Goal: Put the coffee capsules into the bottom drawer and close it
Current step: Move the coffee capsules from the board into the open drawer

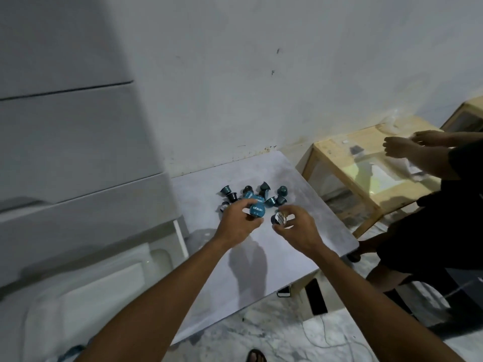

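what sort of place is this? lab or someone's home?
Likely a plain room in a home, not a lab: white plastic drawer unit, small grey table with coffee capsules against a scuffed wall, low wooden table beside it.

A single wide-angle view from the camera on my head, facing forward and steeply down. My forearms enter from the bottom edge and meet mid-frame, where my left hand (pixel 236 222) and right hand (pixel 299 227) reach the coffee capsules (pixel 270 201) on the table (pixel 308 178), close, at arm's reach. A drawer unit (pixel 78 152) fills the left side and the wall (pixel 287 74) fills the top.
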